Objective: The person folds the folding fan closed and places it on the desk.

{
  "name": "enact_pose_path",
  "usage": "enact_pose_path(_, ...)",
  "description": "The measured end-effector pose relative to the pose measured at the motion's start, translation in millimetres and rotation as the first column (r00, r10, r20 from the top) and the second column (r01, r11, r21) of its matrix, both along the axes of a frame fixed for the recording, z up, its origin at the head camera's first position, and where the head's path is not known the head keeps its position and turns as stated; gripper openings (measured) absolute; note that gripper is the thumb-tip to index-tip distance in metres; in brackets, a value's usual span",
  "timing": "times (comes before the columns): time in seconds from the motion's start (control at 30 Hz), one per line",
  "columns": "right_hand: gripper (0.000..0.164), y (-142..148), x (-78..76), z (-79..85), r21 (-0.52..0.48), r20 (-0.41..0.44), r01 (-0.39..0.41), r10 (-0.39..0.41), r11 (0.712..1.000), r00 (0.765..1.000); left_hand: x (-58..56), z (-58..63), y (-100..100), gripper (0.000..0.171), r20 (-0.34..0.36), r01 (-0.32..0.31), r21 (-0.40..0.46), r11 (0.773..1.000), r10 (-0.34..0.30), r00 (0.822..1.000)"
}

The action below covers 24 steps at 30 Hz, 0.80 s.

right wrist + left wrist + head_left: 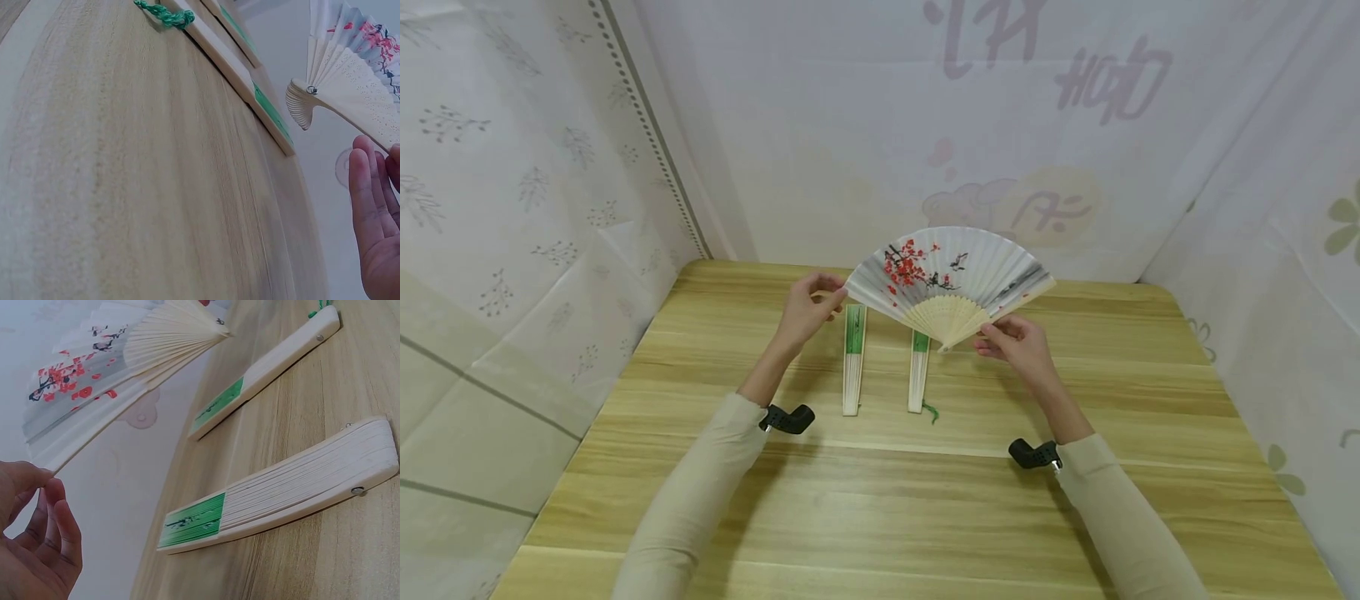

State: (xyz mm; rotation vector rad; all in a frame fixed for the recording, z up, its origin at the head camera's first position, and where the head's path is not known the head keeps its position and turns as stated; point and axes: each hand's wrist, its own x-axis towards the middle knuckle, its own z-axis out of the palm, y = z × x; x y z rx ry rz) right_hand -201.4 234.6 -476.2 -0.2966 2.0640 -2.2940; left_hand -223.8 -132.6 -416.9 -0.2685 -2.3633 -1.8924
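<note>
A white folding fan [977,271] with red blossoms and dark birds is spread wide above the back of the table. At its left end, my left hand [811,310] pinches the outer corner between thumb and finger, as the left wrist view shows too. My right hand [1017,343] pinches the right guard rib near the pale slatted base. Below the fan lie two folded fans with green leaf ends: the left folded fan [852,367] and the right folded fan [918,375]. A green tassel [165,15] hangs from the right one's pivot end.
The wooden table [880,508] has rounded back corners. Behind it hangs a pale printed cloth [820,125], with patterned cloth on both sides. A black wrist camera [790,419] sits at the left cuff, and another black wrist camera [1032,454] at the right.
</note>
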Motion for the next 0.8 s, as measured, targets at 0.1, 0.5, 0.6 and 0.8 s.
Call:
enact_pose_path(0.1,0.030,-0.6,-1.1,0.7,0.005,0.003,-0.003,0.003,1.000,1.000,7.0,13.0,4.1,0.025,-0.004,0.008,-0.009,1.000,-0.008,1.000)
enact_pose_path(0.5,0.027,-2.3,-3.2,0.8,0.002,-0.003,-0.022,0.022,1.000,1.000,16.9,39.6,16.1,0.020,-0.070,0.016,-0.022,1.000,-0.017,0.997)
enact_pose_path(0.6,0.027,-2.9,-3.5,1.4,0.017,-0.001,-0.020,0.020,1.000,1.000,16.5,41.7,17.0,0.020,-0.072,0.013,-0.024,1.000,-0.015,0.997)
enact_pose_path(0.8,0.029,-5.1,-3.2,3.1,0.036,0.004,-0.018,0.017,0.999,1.000,7.6,34.1,15.1,0.021,-0.084,0.020,-0.033,0.999,-0.022,0.996)
